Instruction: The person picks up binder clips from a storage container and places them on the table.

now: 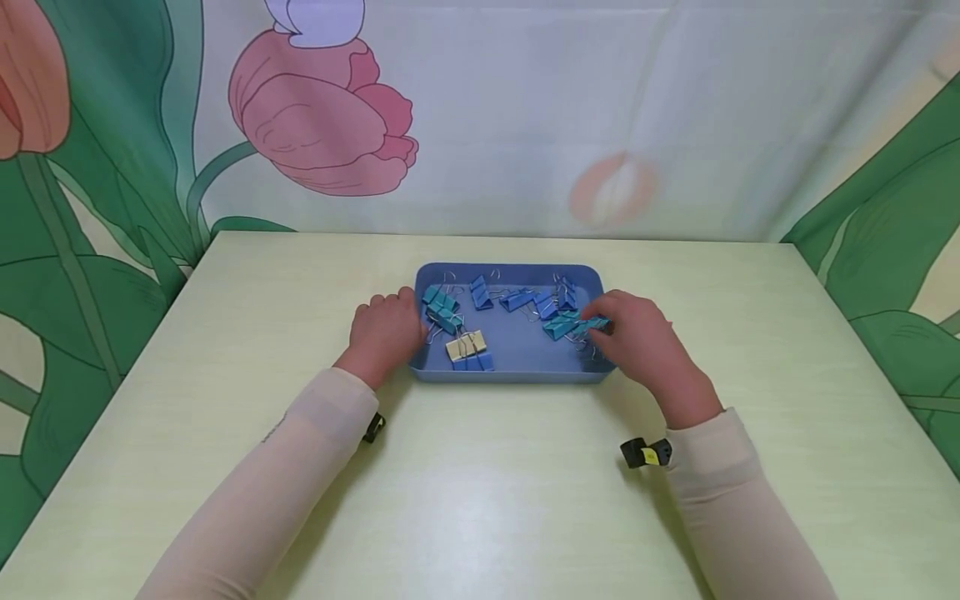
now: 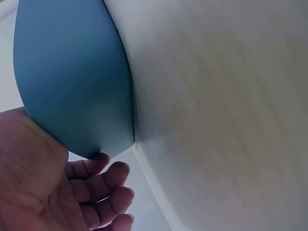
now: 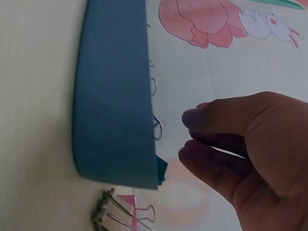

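A blue tray lies on the table with blue and teal binder clips in it. At its left end my left hand holds the rim; in the left wrist view the index fingertip touches the tray and the thumb is hidden behind its wall. My right hand is over the tray's right end, fingertips by a teal binder clip. In the right wrist view, the thumb and fingers of the right hand stand apart with nothing visible between them.
A cream binder clip is in the tray's front left with blue ones by it. Other teal clips lie at its left end. Outside the tray's end, cream and pink binder clips show. A printed curtain hangs behind the table.
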`<state>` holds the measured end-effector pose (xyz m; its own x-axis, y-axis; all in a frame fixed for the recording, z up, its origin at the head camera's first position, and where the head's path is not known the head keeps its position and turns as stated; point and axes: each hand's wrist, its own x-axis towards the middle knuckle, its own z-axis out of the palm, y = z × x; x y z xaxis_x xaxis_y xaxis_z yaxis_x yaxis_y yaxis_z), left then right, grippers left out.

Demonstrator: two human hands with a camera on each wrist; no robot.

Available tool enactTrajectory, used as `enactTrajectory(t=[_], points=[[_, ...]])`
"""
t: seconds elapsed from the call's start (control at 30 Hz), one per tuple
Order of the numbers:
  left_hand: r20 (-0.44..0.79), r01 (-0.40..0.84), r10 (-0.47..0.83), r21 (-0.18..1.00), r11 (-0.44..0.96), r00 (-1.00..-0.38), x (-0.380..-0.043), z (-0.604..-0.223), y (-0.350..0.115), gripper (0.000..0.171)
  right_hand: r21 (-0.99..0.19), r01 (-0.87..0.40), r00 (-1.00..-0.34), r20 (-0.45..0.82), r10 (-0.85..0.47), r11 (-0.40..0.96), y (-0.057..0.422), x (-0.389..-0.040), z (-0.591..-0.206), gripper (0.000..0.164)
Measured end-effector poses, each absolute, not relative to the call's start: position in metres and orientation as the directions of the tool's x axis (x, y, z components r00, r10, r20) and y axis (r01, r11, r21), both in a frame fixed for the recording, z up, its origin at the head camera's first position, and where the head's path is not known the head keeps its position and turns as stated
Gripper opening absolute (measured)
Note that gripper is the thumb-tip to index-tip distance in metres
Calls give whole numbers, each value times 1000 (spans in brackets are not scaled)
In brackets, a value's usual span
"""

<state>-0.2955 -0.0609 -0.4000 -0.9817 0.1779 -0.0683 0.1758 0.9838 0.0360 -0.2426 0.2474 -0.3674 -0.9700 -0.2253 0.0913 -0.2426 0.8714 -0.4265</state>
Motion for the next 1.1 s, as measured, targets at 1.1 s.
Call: enactTrajectory(t=[1.1], points=[[-47,185,186,21,982,-981,-296,-401,-61,42,-151,-431,-902,97,-421,890,227,-246,-395,19]])
